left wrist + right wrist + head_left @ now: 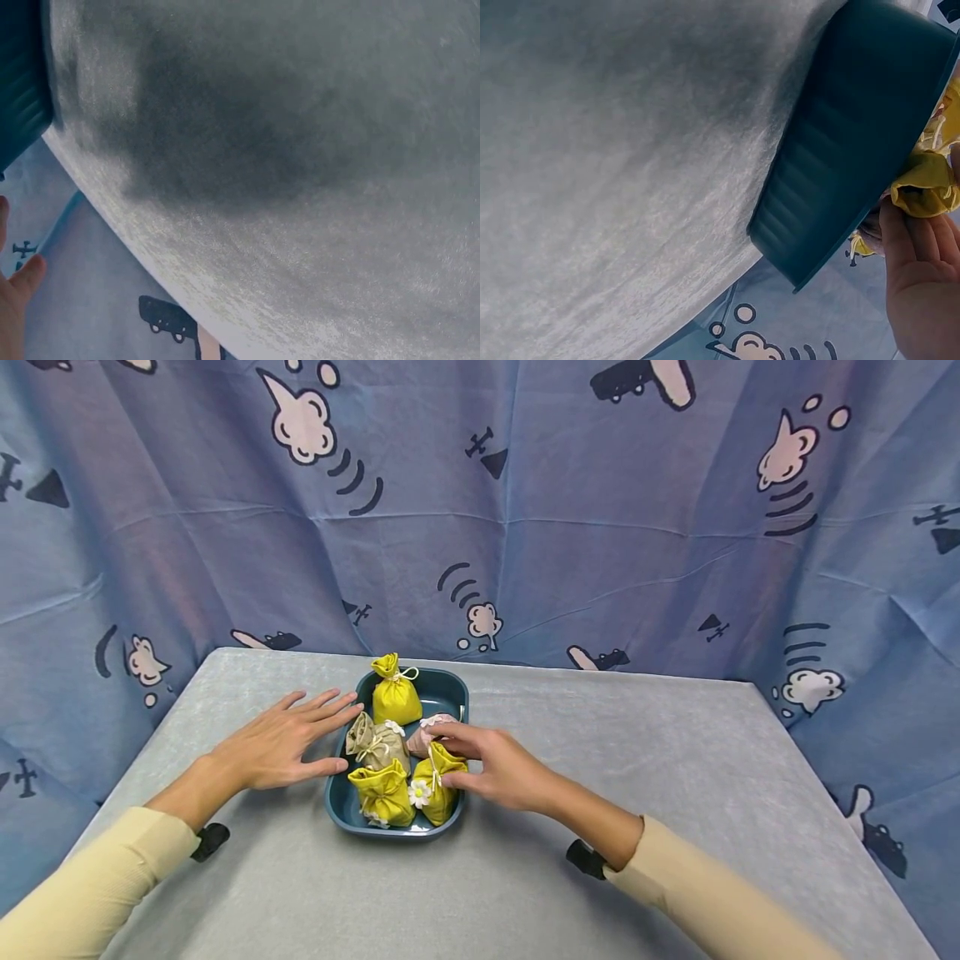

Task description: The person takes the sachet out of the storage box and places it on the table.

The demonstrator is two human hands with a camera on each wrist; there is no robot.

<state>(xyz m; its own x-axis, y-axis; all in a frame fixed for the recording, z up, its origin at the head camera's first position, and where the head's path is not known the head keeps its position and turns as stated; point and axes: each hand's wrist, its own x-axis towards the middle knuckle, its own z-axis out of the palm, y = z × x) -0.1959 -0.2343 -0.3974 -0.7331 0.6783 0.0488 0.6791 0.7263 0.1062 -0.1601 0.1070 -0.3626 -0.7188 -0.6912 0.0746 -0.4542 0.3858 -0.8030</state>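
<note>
A dark teal tray (352,822) holds several small drawstring pouches. My right hand (498,768) is at its right side, thumb and fingers around the top of a yellow pouch (438,806) with a white flower beside it. In the right wrist view, that yellow pouch (926,187) shows its gathered mouth between my thumb and fingers. My fingertips overlap a pink pouch (418,742) behind it. My left hand (281,743) spreads its fingers along the tray's left rim, beside a beige pouch (390,747), and grips nothing.
Another yellow pouch (382,797) lies at the tray's front left, and one more yellow pouch (397,702) stands upright at the back. The tray rests on a grey cloth-covered table (637,760). A blue patterned curtain (585,568) hangs behind the table.
</note>
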